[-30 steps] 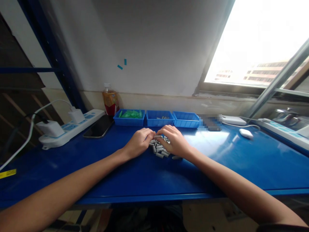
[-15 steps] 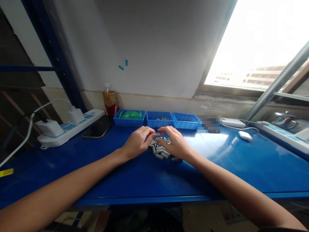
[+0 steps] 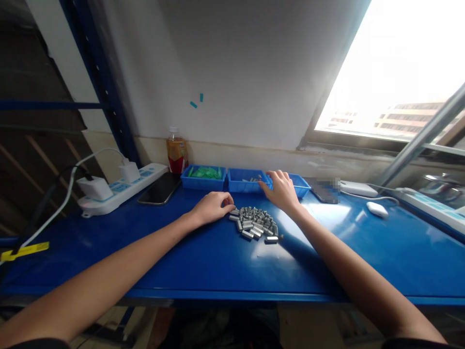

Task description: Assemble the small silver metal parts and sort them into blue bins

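A pile of small grey metal pieces [image 3: 256, 224] lies on the blue table [image 3: 218, 261]. My left hand [image 3: 212, 206] rests curled at the pile's left edge, its fingertips touching the nearest pieces. My right hand [image 3: 281, 189] reaches over the front rim between the middle blue bin [image 3: 247, 180] and the right blue bin [image 3: 300, 183], fingers spread. A few grey pieces lie in the middle bin. The left blue bin [image 3: 203, 177] holds green pieces.
A dark phone [image 3: 160, 189] lies left of the bins, beside a white power strip [image 3: 119, 186] with chargers plugged in. A drink bottle [image 3: 176, 155] stands by the wall. A white mouse [image 3: 377, 209] and another power strip [image 3: 432, 206] lie at the right.
My right hand has left the pile and moved back and right to the bins. My left hand stayed at the pile's left edge. The view shifted slightly left.
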`<state>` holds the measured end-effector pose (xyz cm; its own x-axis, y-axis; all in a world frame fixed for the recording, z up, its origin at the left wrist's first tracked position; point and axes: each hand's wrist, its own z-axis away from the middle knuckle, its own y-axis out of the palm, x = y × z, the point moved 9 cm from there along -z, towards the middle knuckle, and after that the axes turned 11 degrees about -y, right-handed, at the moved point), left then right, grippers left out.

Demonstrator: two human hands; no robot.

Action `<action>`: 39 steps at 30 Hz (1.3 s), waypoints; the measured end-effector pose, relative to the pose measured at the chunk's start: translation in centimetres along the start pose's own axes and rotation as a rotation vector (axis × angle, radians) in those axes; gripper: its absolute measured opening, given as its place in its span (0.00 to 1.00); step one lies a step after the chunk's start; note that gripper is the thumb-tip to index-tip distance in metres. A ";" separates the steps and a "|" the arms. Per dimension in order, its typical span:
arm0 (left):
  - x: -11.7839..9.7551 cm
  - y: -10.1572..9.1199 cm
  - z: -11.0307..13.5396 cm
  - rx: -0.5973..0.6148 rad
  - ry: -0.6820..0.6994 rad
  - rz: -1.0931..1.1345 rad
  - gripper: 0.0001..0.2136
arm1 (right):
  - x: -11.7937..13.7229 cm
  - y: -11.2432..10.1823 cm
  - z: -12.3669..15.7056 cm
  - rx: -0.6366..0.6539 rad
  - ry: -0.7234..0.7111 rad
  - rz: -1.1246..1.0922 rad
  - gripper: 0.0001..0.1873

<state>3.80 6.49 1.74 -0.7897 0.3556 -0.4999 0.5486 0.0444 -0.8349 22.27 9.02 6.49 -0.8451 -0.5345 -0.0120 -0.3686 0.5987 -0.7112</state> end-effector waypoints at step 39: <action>-4.5 -1.9 2.8 -0.134 0.248 0.028 0.11 | 9.7 -1.6 2.9 0.039 -0.292 -0.365 0.13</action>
<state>5.55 2.22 4.93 -0.6916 0.5750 -0.4371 0.6137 0.1487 -0.7755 15.75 1.16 5.47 -0.5165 -0.8548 0.0502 -0.6018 0.3207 -0.7314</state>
